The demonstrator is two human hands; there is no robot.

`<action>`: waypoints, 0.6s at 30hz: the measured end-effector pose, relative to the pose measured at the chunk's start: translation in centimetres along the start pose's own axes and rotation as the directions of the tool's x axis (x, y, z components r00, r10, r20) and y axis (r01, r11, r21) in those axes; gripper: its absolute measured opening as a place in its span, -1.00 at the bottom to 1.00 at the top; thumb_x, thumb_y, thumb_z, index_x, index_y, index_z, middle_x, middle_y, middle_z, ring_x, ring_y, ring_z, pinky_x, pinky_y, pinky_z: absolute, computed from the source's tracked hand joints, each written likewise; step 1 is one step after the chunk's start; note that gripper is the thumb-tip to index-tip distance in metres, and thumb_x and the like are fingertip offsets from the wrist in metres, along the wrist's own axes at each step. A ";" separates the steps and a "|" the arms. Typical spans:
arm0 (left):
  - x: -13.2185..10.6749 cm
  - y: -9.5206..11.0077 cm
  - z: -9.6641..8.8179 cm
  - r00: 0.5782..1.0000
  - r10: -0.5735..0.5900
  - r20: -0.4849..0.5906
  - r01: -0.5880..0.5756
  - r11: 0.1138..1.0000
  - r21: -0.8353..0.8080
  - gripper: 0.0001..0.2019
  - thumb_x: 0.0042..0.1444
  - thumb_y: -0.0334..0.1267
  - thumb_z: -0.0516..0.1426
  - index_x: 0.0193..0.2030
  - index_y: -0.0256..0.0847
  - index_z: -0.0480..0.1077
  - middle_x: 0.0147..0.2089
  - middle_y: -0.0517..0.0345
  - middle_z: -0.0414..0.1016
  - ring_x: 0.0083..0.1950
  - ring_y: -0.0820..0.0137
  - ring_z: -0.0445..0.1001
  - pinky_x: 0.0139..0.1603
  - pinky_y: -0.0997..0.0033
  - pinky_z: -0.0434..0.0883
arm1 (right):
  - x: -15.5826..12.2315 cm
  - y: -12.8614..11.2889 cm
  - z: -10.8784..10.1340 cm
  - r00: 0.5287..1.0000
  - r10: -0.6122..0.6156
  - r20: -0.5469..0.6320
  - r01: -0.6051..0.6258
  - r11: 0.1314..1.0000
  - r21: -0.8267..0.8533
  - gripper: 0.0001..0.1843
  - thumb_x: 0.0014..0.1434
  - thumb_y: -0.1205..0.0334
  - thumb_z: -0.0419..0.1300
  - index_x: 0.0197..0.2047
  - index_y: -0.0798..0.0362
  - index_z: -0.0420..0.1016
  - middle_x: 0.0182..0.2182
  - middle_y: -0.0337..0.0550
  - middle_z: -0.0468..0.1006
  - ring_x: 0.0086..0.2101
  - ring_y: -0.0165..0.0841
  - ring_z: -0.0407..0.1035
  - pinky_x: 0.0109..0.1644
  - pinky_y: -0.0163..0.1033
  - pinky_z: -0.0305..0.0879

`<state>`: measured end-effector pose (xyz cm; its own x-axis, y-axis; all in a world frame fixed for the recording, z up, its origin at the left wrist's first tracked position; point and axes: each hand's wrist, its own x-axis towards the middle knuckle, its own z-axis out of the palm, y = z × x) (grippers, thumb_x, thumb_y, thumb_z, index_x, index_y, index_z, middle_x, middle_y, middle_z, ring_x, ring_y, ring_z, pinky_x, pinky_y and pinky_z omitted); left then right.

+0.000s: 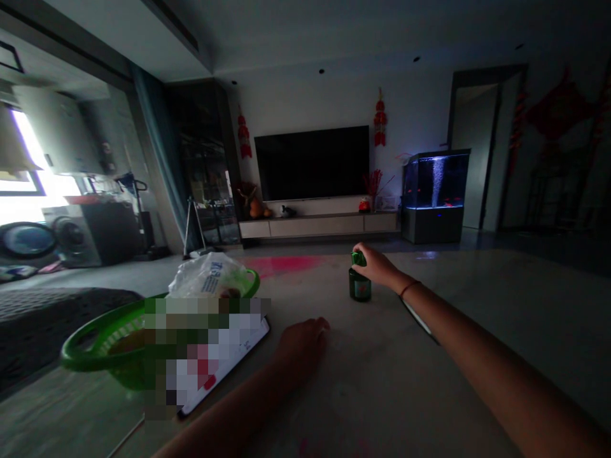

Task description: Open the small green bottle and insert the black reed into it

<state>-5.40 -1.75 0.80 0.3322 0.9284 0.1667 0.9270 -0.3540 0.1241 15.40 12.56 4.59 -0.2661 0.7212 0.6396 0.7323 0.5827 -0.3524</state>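
The right grip (373,264) is pressed together over the top of a short green glass bottle (359,286), which stands upright on the tabletop (382,407) directly beneath that grip; the bottle should handle as stiff, smooth and somewhat slippery, fragile if knocked, and its body offers the surest hold. The left grip (303,346), well to the left of the bottle, rests on the tabletop, its fingers curled out of view, so its spread cannot be told. Farther left of that grip sit a green plastic basket (90,337) and a white plastic bag (210,277).
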 end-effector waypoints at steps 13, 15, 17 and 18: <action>0.0 0.2 0.0 1.000 -0.026 -0.001 0.026 1.000 -0.012 -0.72 0.12 -0.28 -0.16 -0.12 -0.13 0.30 -0.15 0.09 0.47 -0.17 0.31 0.43 -0.19 0.36 0.29 | -2.6 -0.1 1.0 0.993 0.075 0.095 -0.089 0.984 0.154 -0.27 -0.23 0.29 0.23 -0.01 0.00 -0.06 -0.30 -0.18 0.33 -0.36 -0.36 0.30 -0.30 -0.27 0.20; -0.1 0.3 -0.1 1.000 -0.024 0.004 0.024 1.000 -0.011 -0.72 0.12 -0.28 -0.16 -0.13 -0.13 0.30 -0.16 0.09 0.47 -0.17 0.31 0.43 -0.20 0.37 0.29 | -3.0 -0.6 0.6 0.990 0.081 0.112 -0.099 0.981 0.168 -0.27 -0.23 0.28 0.24 -0.01 -0.01 -0.05 -0.31 -0.20 0.33 -0.37 -0.36 0.31 -0.31 -0.27 0.21; 0.0 0.3 -0.1 1.000 -0.029 0.002 0.029 1.000 -0.009 -0.72 0.12 -0.26 -0.16 -0.13 -0.13 0.30 -0.16 0.09 0.47 -0.18 0.31 0.43 -0.22 0.37 0.29 | -3.7 -1.5 0.1 0.988 0.076 0.137 -0.102 0.976 0.192 -0.26 -0.24 0.27 0.25 -0.01 -0.03 -0.05 -0.33 -0.22 0.33 -0.38 -0.36 0.31 -0.31 -0.27 0.22; 0.0 0.3 -0.1 0.999 -0.034 -0.003 0.034 0.999 -0.011 -0.72 0.12 -0.25 -0.16 -0.13 -0.12 0.30 -0.17 0.09 0.47 -0.19 0.31 0.43 -0.23 0.37 0.29 | -4.1 -2.0 -0.2 0.986 0.063 0.151 -0.095 0.973 0.212 -0.25 -0.25 0.26 0.26 -0.01 -0.03 -0.05 -0.33 -0.22 0.33 -0.38 -0.36 0.31 -0.31 -0.26 0.22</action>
<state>-5.15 -1.90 0.91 0.3004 0.9394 0.1655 0.9355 -0.3239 0.1408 15.15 8.34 2.79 -0.3110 0.8050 0.5052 0.6048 0.5777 -0.5482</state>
